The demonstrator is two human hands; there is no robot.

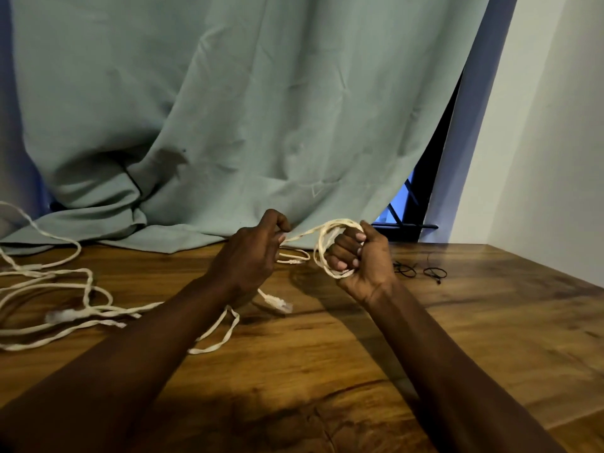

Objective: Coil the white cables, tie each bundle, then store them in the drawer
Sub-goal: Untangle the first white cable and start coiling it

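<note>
forearms: both bare, long, lean | left grip (252, 256); right grip (362, 260): bare fingers, short nails

Loops of white cable (87, 289) off the left edge, a stretch under the left forearm (147, 338), tiny black items (434, 273) indistinct.

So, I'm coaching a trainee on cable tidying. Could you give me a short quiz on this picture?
1. True or false: the right hand holds a small coil of white cable.
2. What lies on the table to the right of that hand? A) black ties B) scissors C) tape
3. Fill in: the left hand pinches the strand running to the ___.
Key: 1 true; 2 A; 3 coil.
</note>
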